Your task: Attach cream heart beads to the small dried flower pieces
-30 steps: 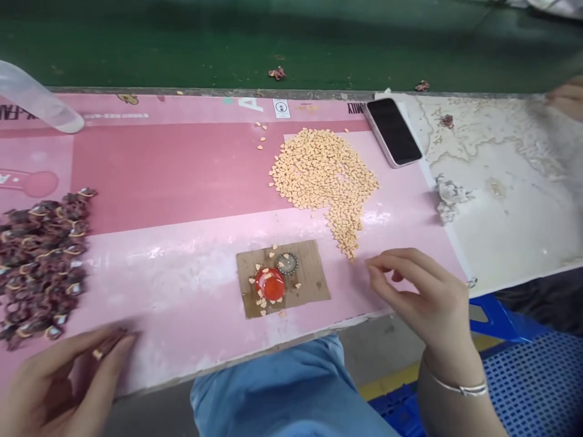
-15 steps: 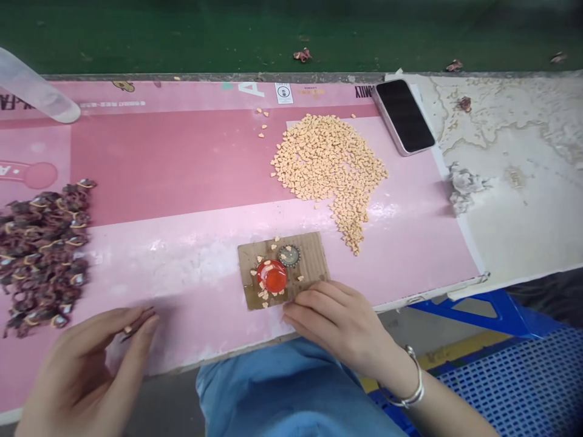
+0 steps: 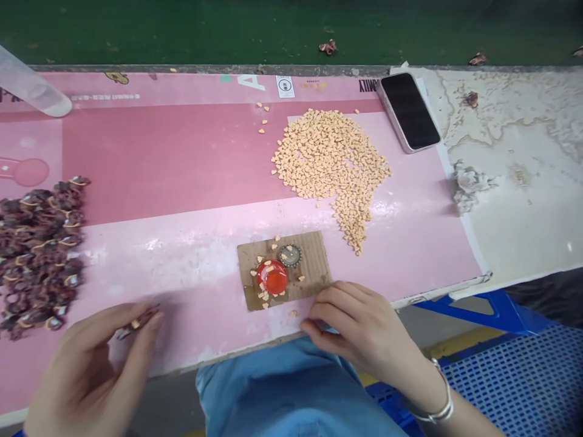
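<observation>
My left hand (image 3: 98, 358) is at the near left edge of the pink mat (image 3: 173, 164), fingers pinched on a small dark piece (image 3: 136, 320) with a tan spot. My right hand (image 3: 359, 331) rests at the mat's near edge, just right of a brown cardboard square (image 3: 314, 267); its fingers are curled and pressed together, and I cannot see anything in them. On the cardboard sit a red round cap (image 3: 272, 277), a small toothed metal ring (image 3: 290, 255) and a few tan heart-shaped bits. A large heap of the same tan bits (image 3: 330, 161) lies beyond.
A pile of dark reddish pieces (image 3: 39, 249) lies at the left. A phone (image 3: 409, 110) lies face up at the back right, next to a worn white board (image 3: 514, 182). A clear plastic container (image 3: 30, 85) pokes in at the back left. Blue crates (image 3: 514, 376) stand below right.
My right hand drew back from the tip of the tan heap to the mat's near edge beside the cardboard. My left hand shifted slightly right with the dark piece.
</observation>
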`<state>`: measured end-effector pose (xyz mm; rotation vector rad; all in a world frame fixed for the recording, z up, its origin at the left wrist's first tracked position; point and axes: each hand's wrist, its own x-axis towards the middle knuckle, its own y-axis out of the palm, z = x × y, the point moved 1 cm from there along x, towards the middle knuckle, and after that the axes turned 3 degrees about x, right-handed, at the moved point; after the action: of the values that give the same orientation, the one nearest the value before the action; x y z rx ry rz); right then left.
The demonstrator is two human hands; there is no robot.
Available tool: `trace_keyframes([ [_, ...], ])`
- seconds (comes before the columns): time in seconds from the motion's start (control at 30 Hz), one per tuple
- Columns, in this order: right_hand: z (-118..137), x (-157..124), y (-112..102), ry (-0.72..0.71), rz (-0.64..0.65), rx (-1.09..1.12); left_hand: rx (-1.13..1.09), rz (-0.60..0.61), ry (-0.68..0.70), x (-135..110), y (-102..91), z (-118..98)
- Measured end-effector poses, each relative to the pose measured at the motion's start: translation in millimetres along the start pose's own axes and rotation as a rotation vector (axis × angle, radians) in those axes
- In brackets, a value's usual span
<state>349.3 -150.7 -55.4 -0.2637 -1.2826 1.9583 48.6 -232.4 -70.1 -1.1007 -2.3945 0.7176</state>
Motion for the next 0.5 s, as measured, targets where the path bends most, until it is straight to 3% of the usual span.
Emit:
trace_keyframes([
  [0.17, 4.2, 3.1, 6.0, -0.033, -0.033, 0.039, -0.048, 0.026, -0.049, 2.9, 1.8, -3.3],
  [0.5, -1.7, 4.0, 1.0, -0.102, 0.1, 0.007, -0.048, 0.015, -0.081, -1.5, 5.6, -7.8],
])
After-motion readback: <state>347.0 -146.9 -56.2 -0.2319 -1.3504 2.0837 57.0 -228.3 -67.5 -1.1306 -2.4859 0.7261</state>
